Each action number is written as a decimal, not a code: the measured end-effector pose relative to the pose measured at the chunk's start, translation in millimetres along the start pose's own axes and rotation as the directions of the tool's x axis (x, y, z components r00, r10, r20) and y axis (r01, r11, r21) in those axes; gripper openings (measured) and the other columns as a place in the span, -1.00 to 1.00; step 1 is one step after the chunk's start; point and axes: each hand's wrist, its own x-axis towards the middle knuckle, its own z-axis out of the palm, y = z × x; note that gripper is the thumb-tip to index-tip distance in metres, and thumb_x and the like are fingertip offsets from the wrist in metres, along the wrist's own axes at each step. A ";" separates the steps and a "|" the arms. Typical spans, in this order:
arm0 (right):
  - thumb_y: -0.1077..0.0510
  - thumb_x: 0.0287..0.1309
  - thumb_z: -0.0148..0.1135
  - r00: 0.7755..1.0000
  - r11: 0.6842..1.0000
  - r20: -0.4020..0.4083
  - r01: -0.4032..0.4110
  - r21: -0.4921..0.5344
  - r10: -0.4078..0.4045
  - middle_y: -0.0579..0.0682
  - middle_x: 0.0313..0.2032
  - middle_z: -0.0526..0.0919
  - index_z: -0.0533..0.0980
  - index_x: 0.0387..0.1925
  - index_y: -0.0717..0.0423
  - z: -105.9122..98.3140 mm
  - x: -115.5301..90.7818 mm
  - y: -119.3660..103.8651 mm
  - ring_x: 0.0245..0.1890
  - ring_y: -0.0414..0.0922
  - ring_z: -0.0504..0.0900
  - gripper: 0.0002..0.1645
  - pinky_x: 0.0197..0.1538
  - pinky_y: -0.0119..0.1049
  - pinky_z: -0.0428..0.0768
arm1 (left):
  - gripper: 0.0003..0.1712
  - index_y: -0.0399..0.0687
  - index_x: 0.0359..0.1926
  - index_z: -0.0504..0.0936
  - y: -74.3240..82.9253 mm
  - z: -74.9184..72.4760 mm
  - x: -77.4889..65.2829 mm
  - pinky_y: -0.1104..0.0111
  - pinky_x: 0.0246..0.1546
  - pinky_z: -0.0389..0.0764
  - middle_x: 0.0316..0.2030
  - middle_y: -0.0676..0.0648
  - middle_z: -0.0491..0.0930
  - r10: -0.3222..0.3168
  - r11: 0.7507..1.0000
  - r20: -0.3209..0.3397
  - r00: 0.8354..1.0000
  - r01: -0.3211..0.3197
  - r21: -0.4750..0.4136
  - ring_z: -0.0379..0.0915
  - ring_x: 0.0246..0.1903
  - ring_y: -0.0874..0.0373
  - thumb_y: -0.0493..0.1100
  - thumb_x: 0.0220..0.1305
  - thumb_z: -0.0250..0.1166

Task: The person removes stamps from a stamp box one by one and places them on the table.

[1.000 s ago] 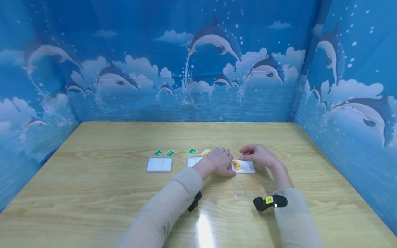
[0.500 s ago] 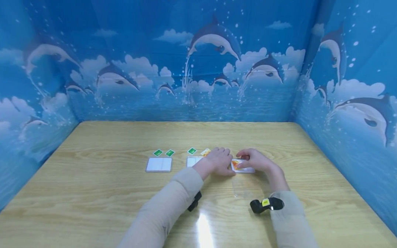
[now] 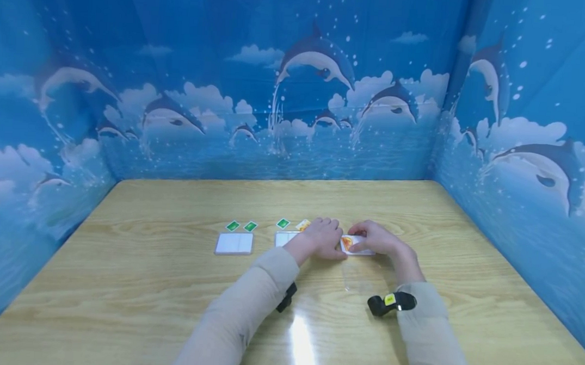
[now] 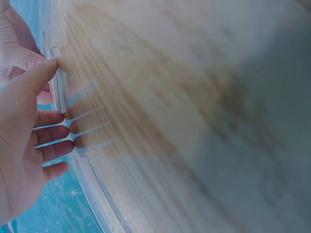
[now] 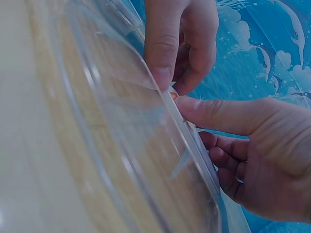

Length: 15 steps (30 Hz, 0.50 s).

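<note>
In the head view my left hand (image 3: 321,238) lies at the left end of a flat white case (image 3: 366,253) and holds it. Its thumb touches the near corner; in the left wrist view the other fingers (image 4: 54,149) reach down to the table. A small card with an orange picture (image 3: 347,243) lies in the left part of this case. My right hand (image 3: 380,239) is over the case, its thumb (image 5: 192,108) on the card and the other fingers curled at the far edge. The right hand covers most of the case's right part.
A clear plastic lid (image 3: 362,278) lies in front of the case. Another white case (image 3: 285,238) is partly under the left arm, and a third white case (image 3: 234,243) is further left. Behind them lie several small green cards (image 3: 233,225) and an orange one (image 3: 302,225).
My right hand has come down and a little left onto the orange picture card; its thumb now touches the card. The left hand stays where it was.
</note>
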 end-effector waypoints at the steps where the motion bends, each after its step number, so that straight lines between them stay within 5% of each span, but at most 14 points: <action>1: 0.20 -0.09 0.39 1.000 1.000 0.000 -0.005 -0.001 0.005 0.20 0.01 0.49 0.47 0.01 0.30 0.2 0.1 0.0 0.04 0.11 0.40 -0.43 0.13 0.05 0.29 | -0.23 -0.07 0.18 0.41 0.3 -0.1 -0.2 0.29 0.07 0.30 -0.02 -0.02 0.40 -0.001 1.000 0.002 1.000 0.001 0.000 0.29 -0.05 0.15 0.39 0.20 -0.02; 15: 0.23 0.01 0.32 0.995 0.996 -0.047 -0.082 0.020 0.083 0.11 -0.09 0.53 0.51 -0.08 0.21 1.5 2.1 0.0 -0.06 0.03 0.43 -0.62 0.05 -0.04 0.35 | -0.24 -0.04 0.17 0.42 -0.5 1.3 1.6 0.30 0.08 0.30 -0.01 -0.02 0.40 -0.004 1.000 0.004 1.000 0.004 0.006 0.29 -0.03 0.15 0.40 0.21 -0.04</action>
